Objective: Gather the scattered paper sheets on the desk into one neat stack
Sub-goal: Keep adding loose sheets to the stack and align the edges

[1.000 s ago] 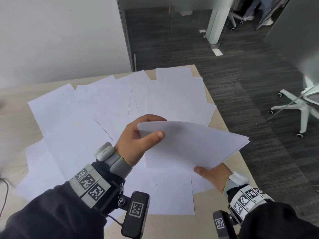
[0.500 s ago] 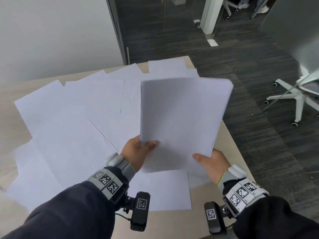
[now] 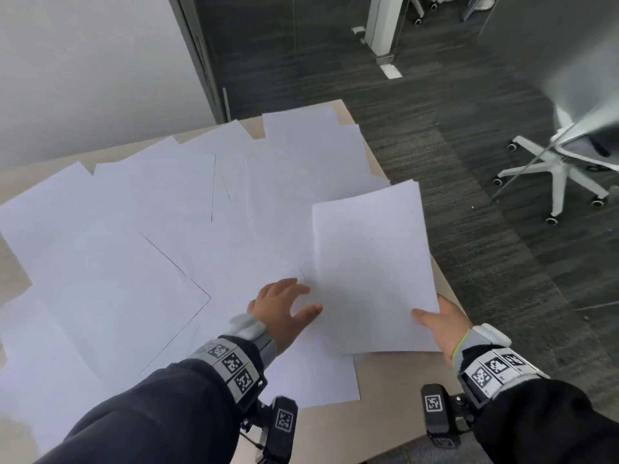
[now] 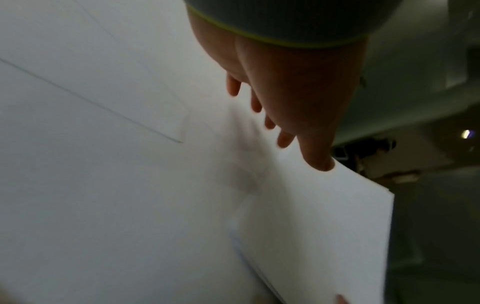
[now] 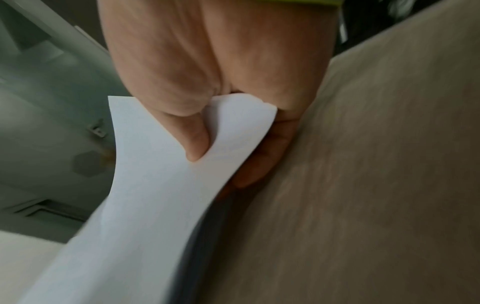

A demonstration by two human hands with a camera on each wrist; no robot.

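Note:
A stack of white sheets [image 3: 371, 269] lies low over the right end of the desk [image 3: 395, 390]. My right hand [image 3: 432, 321] pinches its near right corner. In the right wrist view the thumb [image 5: 193, 144] presses on top of the stack [image 5: 155, 205], with the fingers underneath. My left hand [image 3: 284, 306] hovers with spread fingers over the scattered sheets [image 3: 150, 256], just left of the stack. In the left wrist view its fingers [image 4: 284, 139] are straight and the thumb is at the edge of the stack [image 4: 324, 226]. Loose sheets overlap across most of the desk.
The desk's right edge [image 3: 445, 283] runs close beside the stack, with dark carpet [image 3: 502, 296] beyond it. A white office chair [image 3: 562, 169] stands on the floor at the right. A white wall [image 3: 83, 78] and a glass partition [image 3: 284, 45] lie behind the desk.
Both hands held the stack raised upright; now it has come down flat at the right. My left hand has let go and spreads over the loose sheets.

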